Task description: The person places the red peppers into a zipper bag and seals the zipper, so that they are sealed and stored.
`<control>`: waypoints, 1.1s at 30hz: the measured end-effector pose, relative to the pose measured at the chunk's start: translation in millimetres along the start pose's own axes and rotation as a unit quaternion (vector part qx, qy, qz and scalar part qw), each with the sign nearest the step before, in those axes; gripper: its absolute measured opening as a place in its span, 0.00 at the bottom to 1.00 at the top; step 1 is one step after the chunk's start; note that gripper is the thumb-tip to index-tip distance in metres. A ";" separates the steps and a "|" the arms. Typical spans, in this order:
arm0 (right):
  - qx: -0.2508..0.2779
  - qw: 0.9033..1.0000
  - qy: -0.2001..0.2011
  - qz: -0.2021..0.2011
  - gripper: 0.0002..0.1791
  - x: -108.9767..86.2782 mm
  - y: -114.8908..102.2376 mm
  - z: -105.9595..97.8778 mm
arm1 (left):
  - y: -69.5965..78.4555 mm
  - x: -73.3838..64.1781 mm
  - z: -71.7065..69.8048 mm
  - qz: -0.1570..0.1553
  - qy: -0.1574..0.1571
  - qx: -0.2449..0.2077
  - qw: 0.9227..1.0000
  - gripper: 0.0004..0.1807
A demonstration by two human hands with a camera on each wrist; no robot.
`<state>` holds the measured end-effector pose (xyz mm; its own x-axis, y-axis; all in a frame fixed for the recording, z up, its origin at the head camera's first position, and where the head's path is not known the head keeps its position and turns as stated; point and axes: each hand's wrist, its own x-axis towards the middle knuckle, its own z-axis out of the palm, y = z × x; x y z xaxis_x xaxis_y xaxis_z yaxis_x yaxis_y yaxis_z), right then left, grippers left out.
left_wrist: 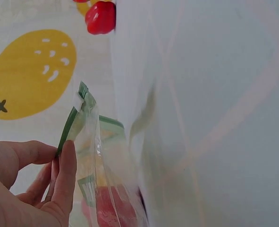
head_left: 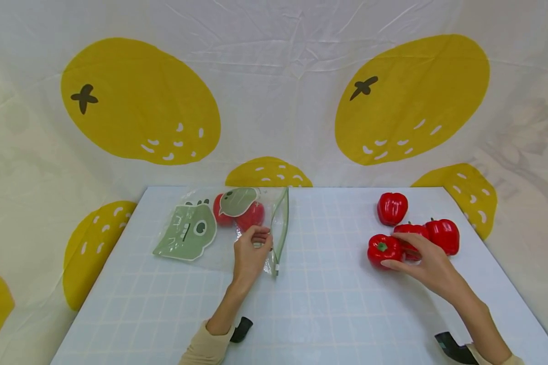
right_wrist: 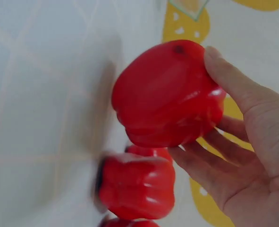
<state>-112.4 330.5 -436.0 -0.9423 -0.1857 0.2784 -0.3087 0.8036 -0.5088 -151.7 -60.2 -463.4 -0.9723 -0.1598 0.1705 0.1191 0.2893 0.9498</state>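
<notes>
Nearest, at the bottom edge of the head view, a beige sleeve (head_left: pixel 205 347) and a black strap (head_left: pixel 242 329) show over the bench (head_left: pixel 329 314). Right of centre, the right hand (head_left: pixel 424 261) is clamped on a pepper (head_left: pixel 383 252), thumb and fingers on opposite sides. Near centre, the left hand (head_left: pixel 251 258) pinches the rim of a clear bag (head_left: pixel 175 238), which lies left of centre, mouth to the right, with red items (head_left: pixel 251 217) inside. Just beyond the held pepper are the middle pepper (head_left: pixel 410 231), the right pepper (head_left: pixel 444 236) and the upper pepper (head_left: pixel 392 208). Farthest back hangs a printed cloth (head_left: pixel 274 101).

Assessment: the step in hand appears to be picking up the pepper while steadying the bag. The glossy skin may slip, so the grip should be firm and even, with a lift clear of the neighbours. The rim calls for a light pinch that keeps its strips apart.

Differences between views: the left wrist view shows the pinch on the green strip and a pale slider (left_wrist: pixel 78 100) above it. The right wrist view shows the fingertips under the pepper and a dark spot at its top, both hidden from the head view; only the latter shows the whole layout.
</notes>
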 end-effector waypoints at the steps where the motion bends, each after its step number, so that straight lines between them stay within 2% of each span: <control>1: 0.003 1.000 0.005 0.000 0.42 1.0 -0.6 2.9 | -0.3 0.1 0.0 0.002 0.000 -0.001 1.000 0.08; 8: 0.009 0.999 0.041 0.001 0.41 8.1 -3.4 18.4 | -2.1 -0.2 -0.2 -0.001 -0.004 -0.007 1.000 0.08; 19: 0.057 0.995 0.065 0.039 0.37 17.5 -11.8 35.8 | -4.0 0.1 0.8 0.005 0.001 -0.010 1.000 0.08; 25: 0.094 0.990 0.083 0.068 0.36 23.3 -17.4 45.8 | -5.6 0.3 1.5 0.000 -0.001 -0.008 1.000 0.08; 33: 0.151 0.980 0.077 0.107 0.36 35.3 -28.5 59.3 | -6.9 1.6 2.5 0.001 0.002 -0.009 1.000 0.08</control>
<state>-144.6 267.5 -459.9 -0.9662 0.0755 0.2466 -0.1519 0.6060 -0.7808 -154.6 -60.1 -470.3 -0.9712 -0.1638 0.1729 0.1240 0.2720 0.9543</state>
